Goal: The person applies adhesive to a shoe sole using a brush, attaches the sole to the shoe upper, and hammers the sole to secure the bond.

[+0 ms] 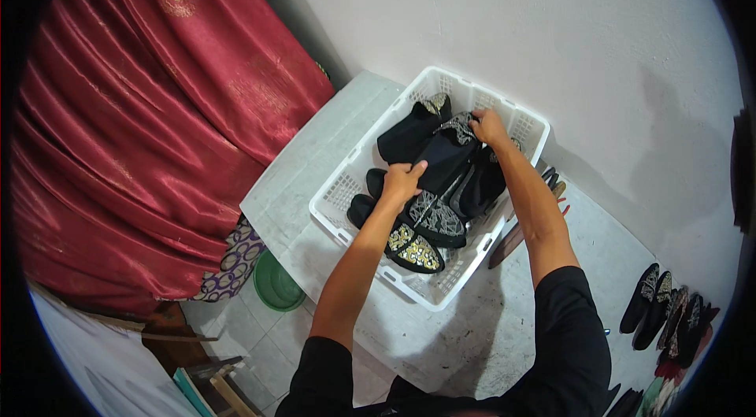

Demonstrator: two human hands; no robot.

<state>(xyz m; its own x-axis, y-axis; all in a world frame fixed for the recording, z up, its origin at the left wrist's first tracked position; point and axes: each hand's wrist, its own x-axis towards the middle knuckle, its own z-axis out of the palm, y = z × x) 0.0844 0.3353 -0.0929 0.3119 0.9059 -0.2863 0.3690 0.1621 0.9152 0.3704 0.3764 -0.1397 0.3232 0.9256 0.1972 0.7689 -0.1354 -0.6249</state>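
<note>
A white plastic basket (pixel 339 195) holds several black shoes with patterned toes. My right hand (pixel 490 128) is closed at the far end of a black shoe with a silver-patterned toe (pixel 457 130). My left hand (pixel 403 183) grips the black fabric at the near end, beside a large silver-patterned toe (pixel 435 216). Whether both ends belong to one pair, I cannot tell. Nearest me in the basket lies a black shoe with a gold-patterned toe (pixel 416 252). Another gold-toed shoe (pixel 435 103) rests at the far left corner.
The basket stands on a grey table (pixel 315 157) against a white wall (pixel 551 15). Tools with red handles (pixel 562 204) lie right of it. More shoes (pixel 650 307) line the right side. A red curtain (pixel 157 133) hangs at left, and a green basin (pixel 277 283) sits on the floor.
</note>
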